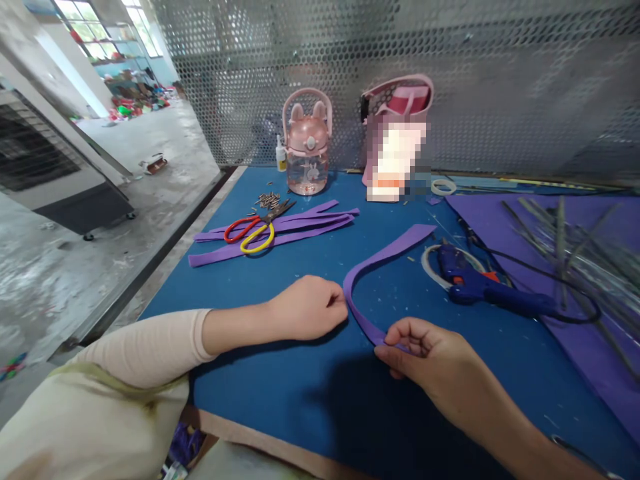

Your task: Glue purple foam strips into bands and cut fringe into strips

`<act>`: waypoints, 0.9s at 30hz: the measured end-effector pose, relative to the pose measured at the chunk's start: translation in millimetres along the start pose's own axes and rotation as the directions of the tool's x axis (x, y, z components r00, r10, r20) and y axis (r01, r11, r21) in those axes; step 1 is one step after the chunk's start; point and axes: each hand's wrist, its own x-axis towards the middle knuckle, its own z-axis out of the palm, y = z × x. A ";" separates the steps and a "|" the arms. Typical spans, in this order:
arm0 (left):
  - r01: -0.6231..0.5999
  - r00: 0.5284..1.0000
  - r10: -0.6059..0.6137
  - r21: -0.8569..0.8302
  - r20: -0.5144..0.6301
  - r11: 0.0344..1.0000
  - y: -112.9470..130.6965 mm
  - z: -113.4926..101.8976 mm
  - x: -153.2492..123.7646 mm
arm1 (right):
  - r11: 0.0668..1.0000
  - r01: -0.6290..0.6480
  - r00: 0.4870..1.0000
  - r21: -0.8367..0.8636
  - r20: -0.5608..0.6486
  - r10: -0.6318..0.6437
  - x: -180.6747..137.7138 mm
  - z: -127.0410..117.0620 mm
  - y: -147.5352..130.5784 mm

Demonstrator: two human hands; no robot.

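Note:
My right hand [425,350] pinches the lower end of a purple fabric strip [357,280] between thumb and fingers. From there the strip curves up and away, its far end lying to the right on the blue table. My left hand [313,308] is closed in a fist on the table, its knuckles right beside the bend of the strip. Whatever may be inside that fist is hidden. Beyond the left hand, scissors [257,230] with one red and one yellow handle lie across several more purple strips [320,230].
A blue glue gun [493,290] with its cord lies at right, near a purple sheet [480,213] under clear plastic and dark stems. At the back stand a pink water bottle [307,143], a small glue bottle [281,157] and a pink holder [373,160]. Small metal pieces [269,199] lie by the scissors.

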 end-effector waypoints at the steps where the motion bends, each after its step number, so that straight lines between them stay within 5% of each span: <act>1: 0.036 0.999 -0.029 0.161 -0.046 0.986 -2.6 -7.5 -3.7 | 1.000 0.003 1.000 -0.011 -0.001 -0.003 -0.6 0.2 -0.1; 5: 0.315 0.948 -0.198 0.671 -0.248 0.672 -18.5 -41.1 -22.4 | 0.993 0.066 0.998 -0.097 0.007 -0.066 -2.9 1.3 1.6; 7: 0.297 0.942 -0.055 0.748 -0.331 0.594 -20.9 -48.3 -28.2 | 0.970 0.149 0.988 -0.194 -0.005 -0.153 -3.3 1.9 4.1; 9: -0.018 0.923 0.319 0.803 -0.216 0.596 -15.8 -43.5 -26.9 | 0.923 0.246 0.965 -0.295 -0.011 -0.261 -2.9 2.7 7.1; 10: -0.254 0.848 0.522 0.796 -0.090 0.550 -11.4 -37.2 -23.1 | 0.898 0.287 0.952 -0.335 -0.008 -0.307 -2.5 3.1 8.4; 12: -0.637 0.604 0.782 0.683 0.152 0.359 -2.9 -21.3 -11.0 | 0.861 0.334 0.933 -0.383 0.001 -0.361 -1.6 3.9 10.4; 14: -0.750 0.499 0.827 0.608 0.260 0.261 -0.2 -7.2 1.8 | 0.852 0.333 0.931 -0.403 -0.004 -0.366 -1.7 4.3 11.2; 19: -0.642 0.661 0.721 0.653 0.207 0.402 -25.6 0.5 7.3 | 0.858 0.276 0.954 -0.433 0.013 -0.300 -7.9 2.9 6.6; 27: -0.575 0.755 0.654 0.425 -0.055 0.699 -53.1 0.7 7.1 | 0.867 0.253 0.967 -0.430 0.151 -0.208 -8.4 7.4 0.2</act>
